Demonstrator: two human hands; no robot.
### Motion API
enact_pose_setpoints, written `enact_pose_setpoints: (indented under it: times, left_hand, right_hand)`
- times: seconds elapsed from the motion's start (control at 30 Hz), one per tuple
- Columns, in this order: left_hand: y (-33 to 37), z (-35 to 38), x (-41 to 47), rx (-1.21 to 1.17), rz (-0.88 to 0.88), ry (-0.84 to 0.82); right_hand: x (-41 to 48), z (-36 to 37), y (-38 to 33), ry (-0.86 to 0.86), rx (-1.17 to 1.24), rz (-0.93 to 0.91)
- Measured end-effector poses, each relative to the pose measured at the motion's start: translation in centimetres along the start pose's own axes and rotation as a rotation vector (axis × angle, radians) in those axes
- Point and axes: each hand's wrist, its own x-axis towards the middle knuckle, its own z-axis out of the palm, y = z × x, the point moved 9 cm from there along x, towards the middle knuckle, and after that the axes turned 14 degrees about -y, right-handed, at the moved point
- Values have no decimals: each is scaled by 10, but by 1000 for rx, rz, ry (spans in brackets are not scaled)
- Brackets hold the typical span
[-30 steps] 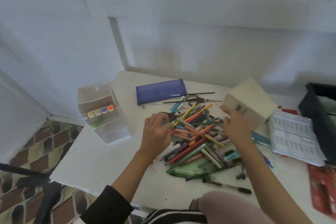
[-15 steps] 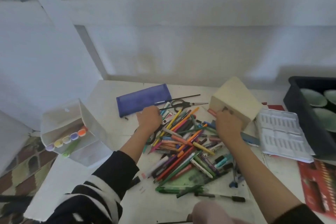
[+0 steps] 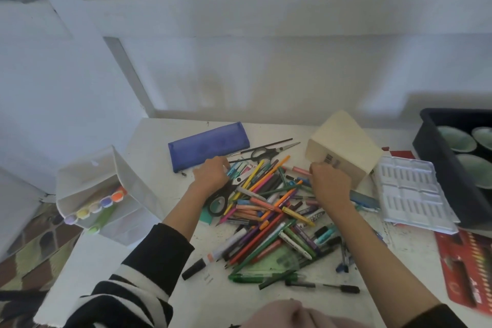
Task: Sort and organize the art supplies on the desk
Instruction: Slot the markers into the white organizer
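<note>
My sleeve [image 3: 149, 269] is black with white stripes. On the white surface [image 3: 165, 136] lie a blue pencil case [image 3: 209, 145], a cream box [image 3: 346, 146], black-handled scissors [image 3: 262, 153] and a many-coloured heap of pens and pencils [image 3: 269, 210]: orange, yellow, green, purple, pink. The clear organizer [image 3: 106, 189] holds markers capped orange, purple, white and yellow. A black tray [image 3: 436, 157] carries pale green bowls [image 3: 456, 138]; the packet [image 3: 468, 266] is red

White desk [image 3: 149, 261], pen pile [image 3: 269, 218], blue pencil case [image 3: 209, 145], clear organizer [image 3: 106, 194], cream box [image 3: 343, 146]
</note>
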Motion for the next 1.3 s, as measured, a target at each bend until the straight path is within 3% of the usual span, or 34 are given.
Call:
enact_pose_setpoints:
  times: [0.13,0.33,0.47,0.77,0.9,1.0,1.13,1.3]
  left_hand:
    - [6,6,-7,-7,71,-113]
    - [2,2,-7,-48,92,-121]
    - [4,-7,-13,-125,140,-23]
    - [19,-46,-92,-466,416,230]
    - [1,-44,-129,-619,430,208]
    - [-20,-40,-156,-723,411,238]
    - [-59,-36,-193,-810,360,329]
    - [-92,-42,-244,-808,341,458]
  right_hand:
    - [-6,-6,0,83,91,-49]
    - [-12,-20,-4,136,279,-134]
    - [-14,-24,-6,95,665,-203]
    - [-40,-52,-30,129,1182,-395]
    - [-53,-59,-47,107,1264,-446]
    - [-64,-63,-74,6,1373,-595]
    - [-92,-69,-133,-178,1299,-881]
    - [-124,-66,-196,-324,1149,-1082]
